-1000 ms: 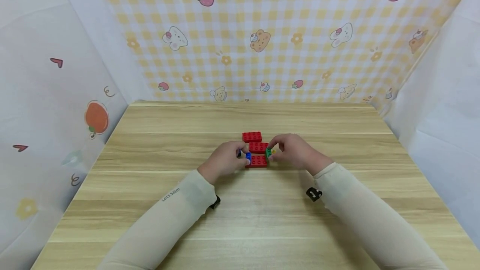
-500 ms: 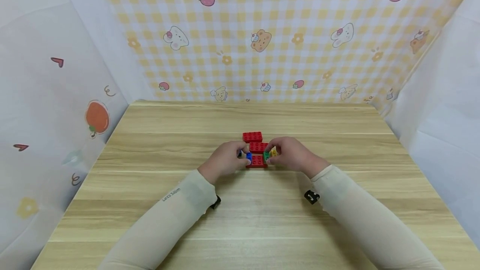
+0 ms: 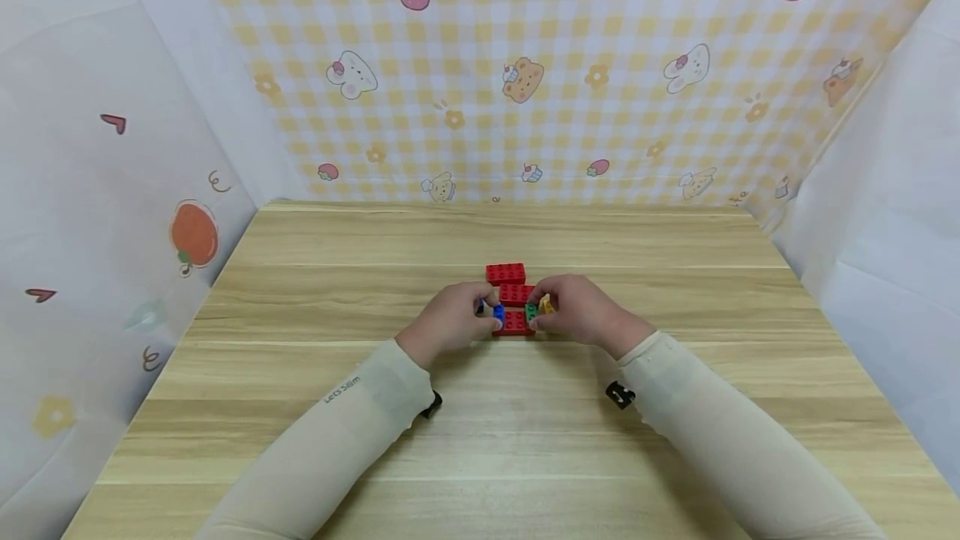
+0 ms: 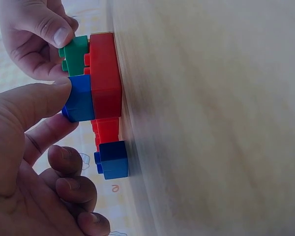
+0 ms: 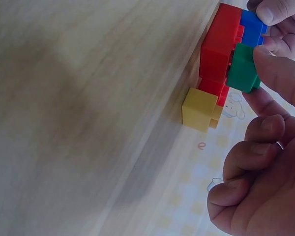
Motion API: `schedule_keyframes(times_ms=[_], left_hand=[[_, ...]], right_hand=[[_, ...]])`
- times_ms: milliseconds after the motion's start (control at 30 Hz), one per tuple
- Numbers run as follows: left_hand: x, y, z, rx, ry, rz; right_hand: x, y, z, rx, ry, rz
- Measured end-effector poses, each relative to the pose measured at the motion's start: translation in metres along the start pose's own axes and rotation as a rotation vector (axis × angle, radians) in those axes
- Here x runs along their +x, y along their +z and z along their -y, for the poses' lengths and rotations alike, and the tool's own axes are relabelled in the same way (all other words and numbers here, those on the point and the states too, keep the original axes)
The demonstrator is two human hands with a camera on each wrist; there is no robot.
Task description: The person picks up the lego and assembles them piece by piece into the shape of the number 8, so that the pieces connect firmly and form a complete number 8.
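The left hand pinches a blue brick that sits on the left end of the nearest red brick. Between thumb and finger of the right hand is a green brick, over the right end of that same red brick. In the right wrist view the green brick looks slightly tilted, with a thin gap at the red one's studs. Whether it is pressed down, I cannot tell.
Two more red bricks, a middle one and a rear one, lie behind. A yellow brick stands by the right hand, another blue brick by the left. Patterned cloth hangs behind the wooden table.
The right hand has moved a little left, bringing the green brick from beside the nearest red brick to over its right end. The left hand has stayed on the blue brick.
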State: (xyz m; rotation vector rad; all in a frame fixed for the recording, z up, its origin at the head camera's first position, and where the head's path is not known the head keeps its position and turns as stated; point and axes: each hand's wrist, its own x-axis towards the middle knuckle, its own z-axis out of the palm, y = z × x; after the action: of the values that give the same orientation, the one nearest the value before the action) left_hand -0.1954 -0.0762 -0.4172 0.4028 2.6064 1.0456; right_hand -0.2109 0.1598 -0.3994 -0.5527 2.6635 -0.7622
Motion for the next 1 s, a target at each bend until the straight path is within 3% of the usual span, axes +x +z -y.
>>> schedule_keyframes(times_ms=[1000], left_hand=[[0.0016,-0.0002,-0.0009,0.042,0.019,0.012]], right_hand=[[-0.0016,0.0049,-0.0053,0.046,0.011,-0.001]])
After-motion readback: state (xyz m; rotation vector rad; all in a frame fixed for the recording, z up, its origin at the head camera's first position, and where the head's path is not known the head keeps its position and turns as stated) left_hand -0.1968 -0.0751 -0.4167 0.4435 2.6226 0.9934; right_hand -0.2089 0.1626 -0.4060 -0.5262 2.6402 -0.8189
